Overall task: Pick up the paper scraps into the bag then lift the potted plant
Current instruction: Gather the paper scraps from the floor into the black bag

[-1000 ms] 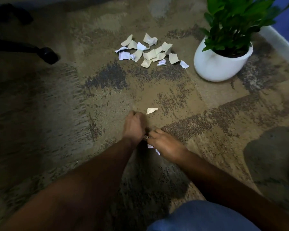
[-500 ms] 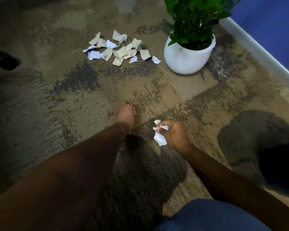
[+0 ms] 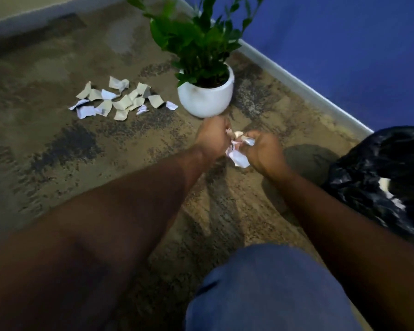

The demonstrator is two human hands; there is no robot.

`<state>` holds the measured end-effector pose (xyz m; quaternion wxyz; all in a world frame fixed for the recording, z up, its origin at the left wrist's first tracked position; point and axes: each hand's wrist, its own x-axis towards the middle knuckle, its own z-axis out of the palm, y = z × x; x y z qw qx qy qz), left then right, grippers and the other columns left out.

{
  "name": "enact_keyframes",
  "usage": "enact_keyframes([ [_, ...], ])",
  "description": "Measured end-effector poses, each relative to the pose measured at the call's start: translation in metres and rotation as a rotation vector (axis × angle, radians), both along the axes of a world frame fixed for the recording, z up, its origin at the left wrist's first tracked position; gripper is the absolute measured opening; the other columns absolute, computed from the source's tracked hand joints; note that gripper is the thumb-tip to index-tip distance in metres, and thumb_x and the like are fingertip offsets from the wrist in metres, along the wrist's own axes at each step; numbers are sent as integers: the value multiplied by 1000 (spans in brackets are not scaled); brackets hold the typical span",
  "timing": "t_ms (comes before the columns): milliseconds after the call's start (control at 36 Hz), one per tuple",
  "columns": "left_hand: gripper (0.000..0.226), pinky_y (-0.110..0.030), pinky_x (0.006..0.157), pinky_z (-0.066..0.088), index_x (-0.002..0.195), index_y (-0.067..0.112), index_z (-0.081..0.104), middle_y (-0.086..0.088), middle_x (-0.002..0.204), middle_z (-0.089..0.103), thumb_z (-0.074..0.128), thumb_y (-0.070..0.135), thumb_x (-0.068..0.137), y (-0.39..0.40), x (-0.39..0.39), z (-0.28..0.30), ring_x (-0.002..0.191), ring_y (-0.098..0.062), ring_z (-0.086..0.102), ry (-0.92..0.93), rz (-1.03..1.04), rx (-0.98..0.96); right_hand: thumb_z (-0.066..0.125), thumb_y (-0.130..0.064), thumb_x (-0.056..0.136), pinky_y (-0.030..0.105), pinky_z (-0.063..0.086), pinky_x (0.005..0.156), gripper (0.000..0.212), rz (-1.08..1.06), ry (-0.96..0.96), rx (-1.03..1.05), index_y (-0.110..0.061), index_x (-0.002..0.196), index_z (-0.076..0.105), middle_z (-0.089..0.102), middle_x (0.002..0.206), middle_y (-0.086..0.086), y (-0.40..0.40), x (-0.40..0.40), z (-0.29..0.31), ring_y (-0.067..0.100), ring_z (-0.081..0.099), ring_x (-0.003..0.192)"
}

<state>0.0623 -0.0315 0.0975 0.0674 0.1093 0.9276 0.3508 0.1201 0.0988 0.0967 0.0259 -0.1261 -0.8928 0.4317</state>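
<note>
My left hand (image 3: 213,137) and my right hand (image 3: 261,151) meet just in front of the plant, both closed around crumpled white paper scraps (image 3: 239,158). A pile of several torn paper scraps (image 3: 120,101) lies on the carpet to the left of the potted plant (image 3: 206,94), a leafy green plant in a round white pot. A black plastic bag (image 3: 382,177) sits on the floor at the right edge, with a bit of white showing in its opening.
Patterned brown and grey carpet (image 3: 81,163) covers the floor. A blue wall (image 3: 344,56) with a white baseboard (image 3: 296,84) runs diagonally behind the plant and bag. My blue-clad knee (image 3: 268,290) fills the bottom centre.
The view has swung right, bringing the black bag into sight. My left hand picked up the loose scrap and moved to my right hand, so both now hold scraps together.
</note>
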Motion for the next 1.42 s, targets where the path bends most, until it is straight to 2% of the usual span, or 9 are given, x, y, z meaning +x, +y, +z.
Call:
enact_keyframes([
  [139, 14, -21, 72, 48, 88, 13, 75, -5, 88, 75, 62, 13, 83, 55, 4, 39, 85, -19, 69, 99, -129, 121, 76, -30, 81, 34, 56, 84, 25, -110, 23, 82, -10, 97, 77, 76, 92, 4, 51, 8, 45, 21, 70, 87],
  [306, 15, -31, 79, 56, 94, 12, 75, -3, 94, 75, 61, 14, 87, 138, 25, 82, 90, -21, 69, 71, -267, 296, 71, -27, 85, 24, 47, 69, 11, -291, 164, 173, -17, 85, 72, 70, 82, 1, 124, 40, 100, 15, 64, 77],
  [500, 14, -35, 82, 57, 88, 4, 70, -15, 97, 73, 59, 13, 92, 223, 66, 102, 96, -31, 69, -146, -368, 411, 69, -19, 80, 26, 43, 56, 27, -513, 129, 70, 7, 83, 63, 61, 72, 15, 202, 90, 121, 15, 53, 69],
  [611, 11, -36, 87, 57, 94, 12, 64, -12, 98, 67, 55, 5, 90, 252, 86, 104, 96, -28, 66, -289, -495, 378, 66, -13, 74, 41, 44, 55, 19, -605, 54, 32, 5, 80, 65, 63, 74, 26, 228, 117, 115, 22, 55, 66],
  [778, 65, -30, 91, 56, 149, 13, 40, -7, 152, 44, 49, -10, 88, 262, 101, 100, 118, -23, 57, -439, -610, 347, 73, -16, 85, 46, 58, 80, 8, -583, -144, -57, -13, 93, 72, 70, 95, 10, 252, 138, 93, 27, 68, 89],
  [945, 55, -14, 74, 48, 145, 14, 47, -5, 141, 55, 50, -3, 93, 260, 90, 102, 104, -9, 60, -317, -596, 288, 72, -18, 86, 33, 54, 64, 21, -515, -228, -72, -14, 107, 72, 68, 96, 1, 272, 138, 83, 18, 63, 84],
  [1139, 33, -35, 87, 57, 118, 6, 68, -12, 114, 70, 51, -3, 91, 249, 72, 118, 104, -25, 67, -208, -580, 61, 72, -25, 87, 27, 51, 61, 11, -504, -90, 61, -20, 96, 76, 68, 79, -5, 279, 118, 84, 13, 61, 69],
  [1223, 34, -30, 94, 51, 127, 5, 61, -13, 125, 65, 56, 8, 93, 235, 63, 129, 114, -25, 62, -141, -589, -25, 71, -30, 87, 23, 45, 54, 9, -461, -29, 164, -22, 85, 75, 67, 66, -5, 266, 98, 90, 15, 60, 55],
  [1417, 43, -24, 93, 45, 137, 8, 52, -10, 135, 59, 53, 16, 95, 180, 24, 135, 121, -24, 58, 1, -550, -187, 68, -33, 82, 32, 49, 74, 11, -315, 15, 278, -25, 75, 68, 71, 86, 4, 205, 28, 98, 28, 65, 85],
])
